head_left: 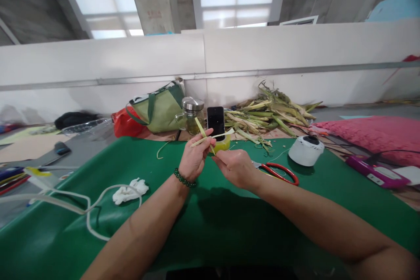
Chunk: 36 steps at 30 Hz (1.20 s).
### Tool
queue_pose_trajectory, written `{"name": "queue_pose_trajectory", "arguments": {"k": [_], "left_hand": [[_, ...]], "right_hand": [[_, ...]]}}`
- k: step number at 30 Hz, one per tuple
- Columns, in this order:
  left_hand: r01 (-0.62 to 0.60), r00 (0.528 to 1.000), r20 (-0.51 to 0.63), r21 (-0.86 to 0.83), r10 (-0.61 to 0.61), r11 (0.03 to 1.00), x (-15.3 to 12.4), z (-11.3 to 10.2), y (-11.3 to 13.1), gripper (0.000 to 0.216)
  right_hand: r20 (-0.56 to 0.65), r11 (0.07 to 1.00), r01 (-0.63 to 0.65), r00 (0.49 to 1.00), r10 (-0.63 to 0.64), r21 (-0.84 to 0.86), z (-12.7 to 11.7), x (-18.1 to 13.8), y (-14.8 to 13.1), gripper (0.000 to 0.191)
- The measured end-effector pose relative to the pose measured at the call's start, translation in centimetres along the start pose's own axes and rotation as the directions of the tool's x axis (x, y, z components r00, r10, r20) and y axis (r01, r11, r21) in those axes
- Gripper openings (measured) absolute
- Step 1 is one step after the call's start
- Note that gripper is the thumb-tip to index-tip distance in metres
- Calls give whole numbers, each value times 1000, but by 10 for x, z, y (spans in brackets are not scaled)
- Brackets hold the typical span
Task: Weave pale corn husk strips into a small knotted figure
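My left hand (192,159), with a green bead bracelet (184,178) at the wrist, pinches two pale yellow-green leaf strips (200,127) that cross each other. One strip slants up to the left, while the other reaches right to a wider, flared end. My right hand (241,169) is closed just below the crossing, its thumb and forefinger pinched at the lower end of a strip; the fingertips partly hide that end. Right behind the hands, a phone (215,120) stands upright at a yellow tape roll (223,143). Red-handled scissors (282,173) lie beyond my right forearm.
A green mat (157,227) covers the tabletop. Behind it are a green bag (160,109), a glass jug (192,118) and a heap of dry leaves and stalks (272,111). A white pot (306,151) and purple power strip (377,171) sit right; crumpled tissue (130,191) and a white cable (88,218) left.
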<state>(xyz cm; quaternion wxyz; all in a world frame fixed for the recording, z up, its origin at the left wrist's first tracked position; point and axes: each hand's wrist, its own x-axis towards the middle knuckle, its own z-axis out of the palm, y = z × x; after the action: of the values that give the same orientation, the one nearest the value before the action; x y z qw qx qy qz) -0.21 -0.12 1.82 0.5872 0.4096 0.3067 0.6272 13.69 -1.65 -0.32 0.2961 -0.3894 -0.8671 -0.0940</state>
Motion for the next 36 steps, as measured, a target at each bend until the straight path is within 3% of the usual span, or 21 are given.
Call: {"name": "queue_pose_trajectory", "arguments": {"k": [4,7,8,10,12,13,15,17,20,25,30,36], "left_hand": [[-8,1000,-14,-25,8,1000,0,2,0,41],[-1,1000,-16,-42,1,999,-2,3,-2,37],[7,1000,-4,-40,-8,999,-2,3,-2,36],[23,999,33,-32,-22,999,-4,4,-2,37],[45,997,69,-20,-43,999,-6,5,0,41],[62,994,87,-15,-61,998,-7,5,1,43],[94,989,115,-20,-91,995,-8,5,3,49],[100,987,131,-36,-95,994,-9,6,4,50],[42,988,148,1,-42,999,-9,7,0,48],[-104,987,139,136,85,985,-11,10,-9,41],[-102,992,81,118,93,988,-11,9,-7,40],[-60,998,25,61,59,996,-10,7,-1,50]], "right_hand": [[21,993,-65,998,64,98,-2,0,1,29],[107,901,-219,975,193,374,-3,6,4,29],[193,807,-297,954,229,511,-4,8,5,31],[408,483,-471,882,237,738,-4,13,6,37],[554,125,-576,815,171,808,-4,16,6,46],[579,3,-586,802,149,811,-4,17,7,46],[567,-123,-554,808,162,824,-3,18,7,40],[547,-162,-523,812,206,837,-1,18,8,36],[505,-115,-494,818,276,862,4,17,9,36],[328,198,-406,884,333,892,7,15,6,40],[169,464,-306,935,313,831,3,9,-3,38],[94,585,-248,955,280,772,4,6,-11,35]]}}
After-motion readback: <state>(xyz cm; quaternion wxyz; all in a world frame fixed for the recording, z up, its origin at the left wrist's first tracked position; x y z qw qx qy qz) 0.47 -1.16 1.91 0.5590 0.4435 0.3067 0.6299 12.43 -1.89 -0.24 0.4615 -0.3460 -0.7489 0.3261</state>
